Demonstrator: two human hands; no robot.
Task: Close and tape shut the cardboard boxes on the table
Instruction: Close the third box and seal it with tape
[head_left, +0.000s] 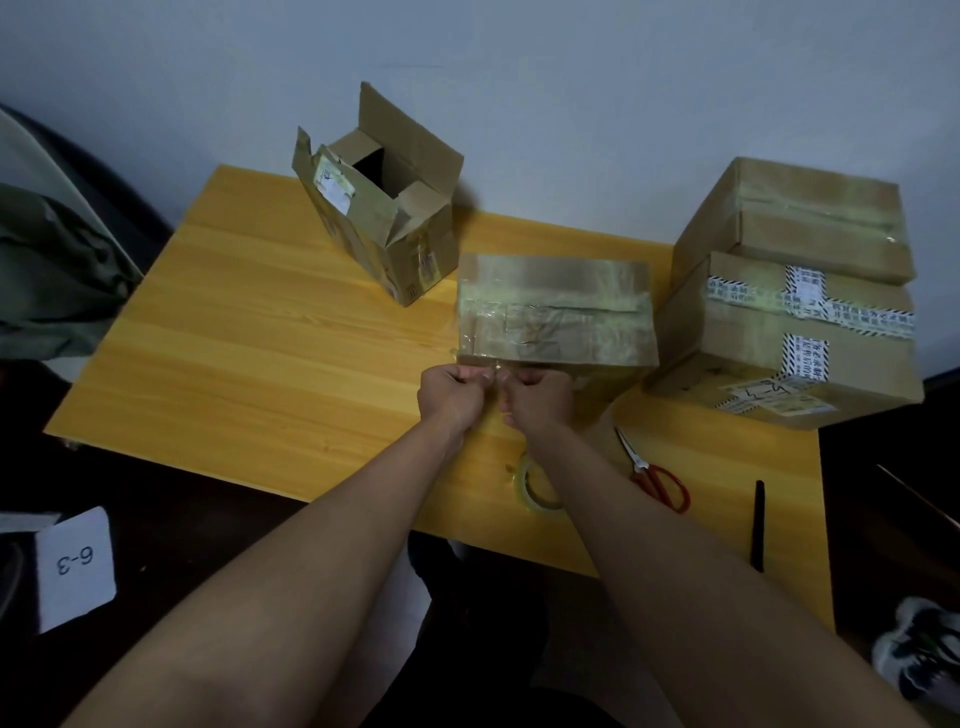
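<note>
My left hand (451, 392) and right hand (535, 397) sit side by side, both pinching a clear tape strip (493, 370) at the near edge of the taped box (556, 312), mid-desk (249, 332). The open box (379, 208) stands at the far edge.

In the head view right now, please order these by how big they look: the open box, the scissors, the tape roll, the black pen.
1. open box
2. scissors
3. The black pen looks about as long as the scissors but much thinner, so this place is unsure.
4. tape roll, partly hidden by an arm.
</note>
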